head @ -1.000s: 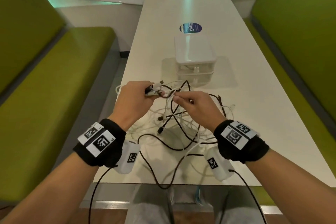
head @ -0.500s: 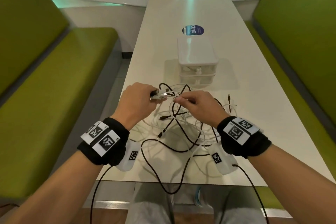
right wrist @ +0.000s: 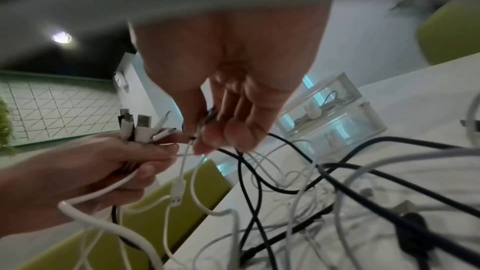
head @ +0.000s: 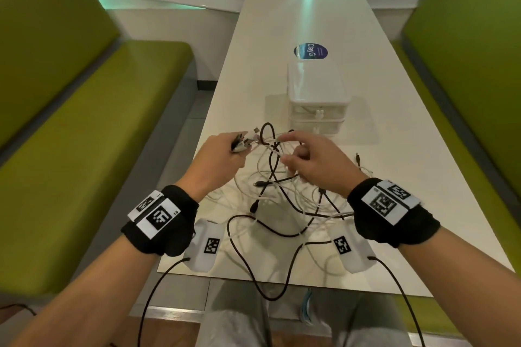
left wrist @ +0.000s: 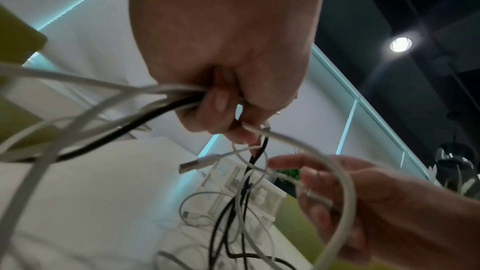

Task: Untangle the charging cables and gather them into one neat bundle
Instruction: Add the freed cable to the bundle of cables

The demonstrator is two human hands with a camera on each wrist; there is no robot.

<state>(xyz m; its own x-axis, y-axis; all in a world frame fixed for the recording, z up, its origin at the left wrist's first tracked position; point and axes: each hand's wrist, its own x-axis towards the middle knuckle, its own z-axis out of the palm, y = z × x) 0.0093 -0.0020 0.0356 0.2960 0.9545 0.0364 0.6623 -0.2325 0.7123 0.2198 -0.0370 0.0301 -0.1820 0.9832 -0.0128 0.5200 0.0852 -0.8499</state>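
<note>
Left hand (head: 218, 159) fist clamps several plug ends (right wrist: 141, 128), raised over desk (head: 394, 177). Right hand (head: 315, 162) just beside it, fingers loosely spread among strands; pinching or not, can't tell. Rest of cables (head: 284, 200) hang tangled from both hands onto desk, one black loop over near edge.

white table (head: 394, 177), tangled cables (head: 284, 205), drawer box (head: 315, 93)

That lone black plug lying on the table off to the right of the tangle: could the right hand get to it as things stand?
Probably yes. The black plug lies bare on the white table, just beyond the right hand, with nothing over it. But that hand's fingers are busy among the cables.
</note>
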